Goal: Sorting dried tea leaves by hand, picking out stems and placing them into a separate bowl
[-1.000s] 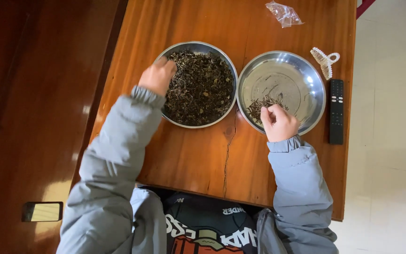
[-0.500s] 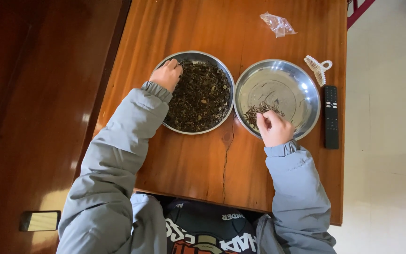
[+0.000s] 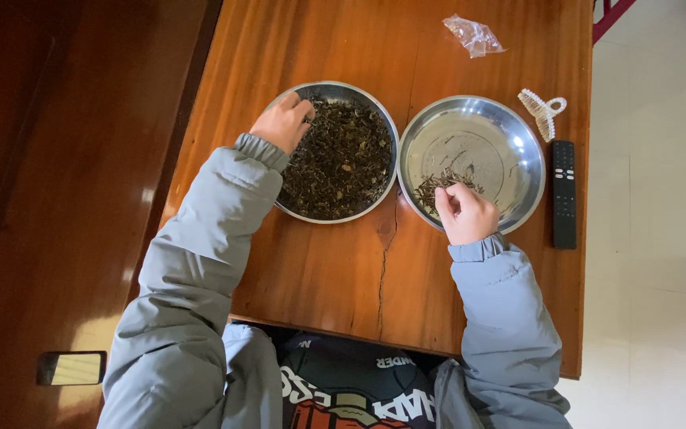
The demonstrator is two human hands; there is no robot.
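The left hand (image 3: 283, 123) has moved from the near-left rim of the full dish (image 3: 339, 151) up to its far-left edge. The right hand (image 3: 464, 213) stayed put.

Wooden table (image 3: 335, 278) with a crack running from its near edge. Black remote control (image 3: 564, 194) lies near the right edge, a pale hair claw clip (image 3: 543, 112) just beyond it, crumpled clear plastic bag (image 3: 474, 35) at the far side. Phone-like flat object (image 3: 71, 368) on the dark floor (image 3: 33, 199) at left; pale tiled floor (image 3: 660, 238) at right.
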